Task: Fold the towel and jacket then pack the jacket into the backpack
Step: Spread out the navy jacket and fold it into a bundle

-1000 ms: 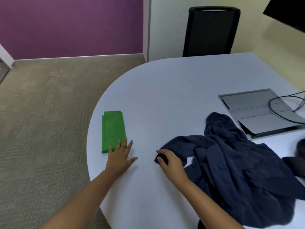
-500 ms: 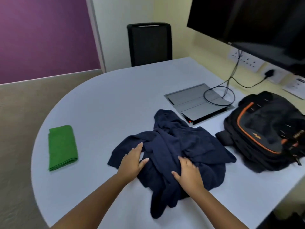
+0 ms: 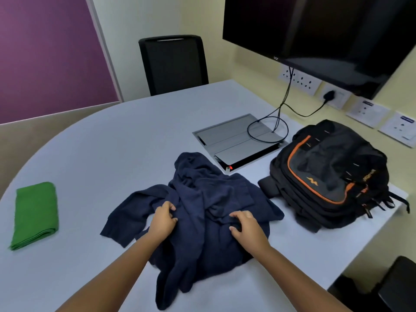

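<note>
With the folded green cloth towel (image 3: 35,213) set aside, both the left hand (image 3: 162,219) and right hand (image 3: 247,224) curl their fingers into the crumpled navy fleece jacket (image 3: 202,212) mid-tabletop, which probably needs spreading flat before folding.

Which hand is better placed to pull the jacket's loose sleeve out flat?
Left, likely. The left hand grips the jacket beside the sleeve; the right hand grips fabric farther away.
</note>
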